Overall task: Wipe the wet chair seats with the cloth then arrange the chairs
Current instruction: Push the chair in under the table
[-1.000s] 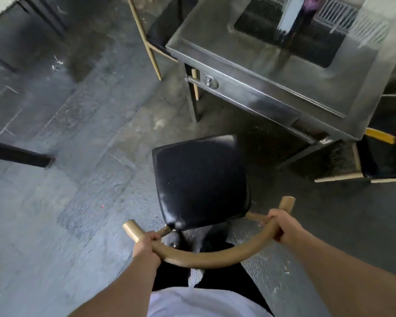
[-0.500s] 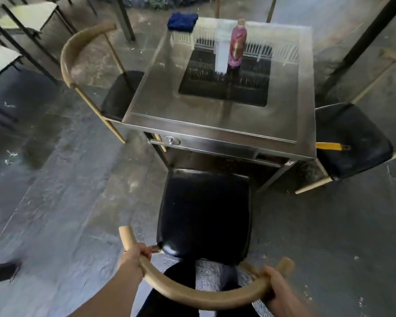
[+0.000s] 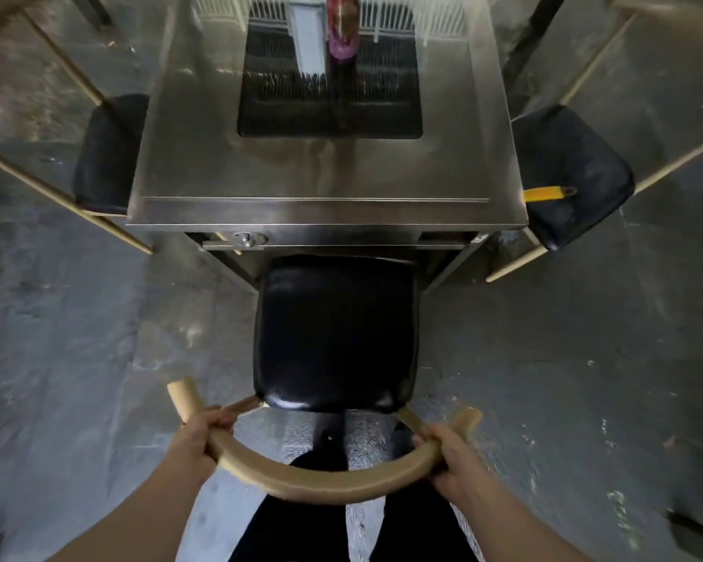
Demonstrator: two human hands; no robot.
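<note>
A chair with a black padded seat (image 3: 335,334) and a curved tan backrest (image 3: 321,482) stands right in front of me, its front edge tucked just under the steel table (image 3: 325,184). My left hand (image 3: 201,434) grips the backrest on its left side. My right hand (image 3: 449,454) grips it on the right. A second black-seated chair (image 3: 110,152) sits at the table's left side and a third (image 3: 573,172) at its right. No cloth is in sight.
The table has a dark grill recess (image 3: 329,95) with a pink bottle (image 3: 343,30) standing in it. A yellow-handled tool (image 3: 544,193) lies on the right chair's seat. Wet grey concrete floor (image 3: 78,358) spreads on both sides. My dark-trousered legs (image 3: 301,521) stand behind the backrest.
With both hands on the backrest, the chair has swung round square to the table and slid forward until its seat front reaches under the table edge.
</note>
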